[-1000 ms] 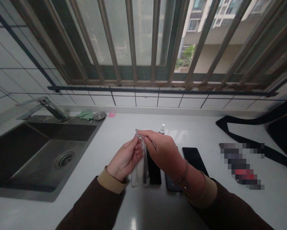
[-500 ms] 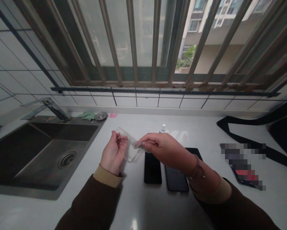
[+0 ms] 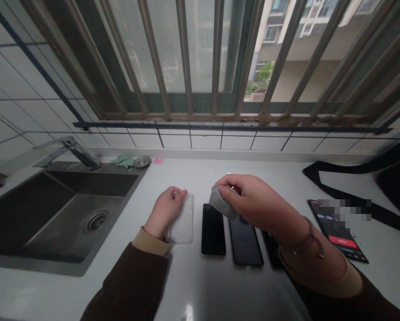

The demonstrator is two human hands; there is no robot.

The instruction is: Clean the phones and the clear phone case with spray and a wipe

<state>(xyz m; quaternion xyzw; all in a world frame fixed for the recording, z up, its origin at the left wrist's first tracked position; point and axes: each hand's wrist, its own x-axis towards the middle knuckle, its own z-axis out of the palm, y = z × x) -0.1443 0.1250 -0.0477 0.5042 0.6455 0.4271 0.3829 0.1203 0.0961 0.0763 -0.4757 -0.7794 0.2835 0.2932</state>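
Note:
My left hand rests on a clear phone case, which lies flat on the white counter with its upper part showing past my fingers. My right hand pinches a crumpled grey cloth above the phones. Just below the cloth lie a black smartphone and a dark smartphone, both face up. My right forearm partly covers another dark phone. Further right lies a phone with a lit screen, partly pixelated.
A stainless steel sink with a chrome faucet lies to the left. Behind it sit a green cloth and a round drain cover. Tiled wall and a barred window run along the back. A black strap lies at right.
The clear case has gone from being held up to lying on the counter under my left hand. My right hand has moved right, lifting the grey cloth over the phones. The far-right phone now shows clearly.

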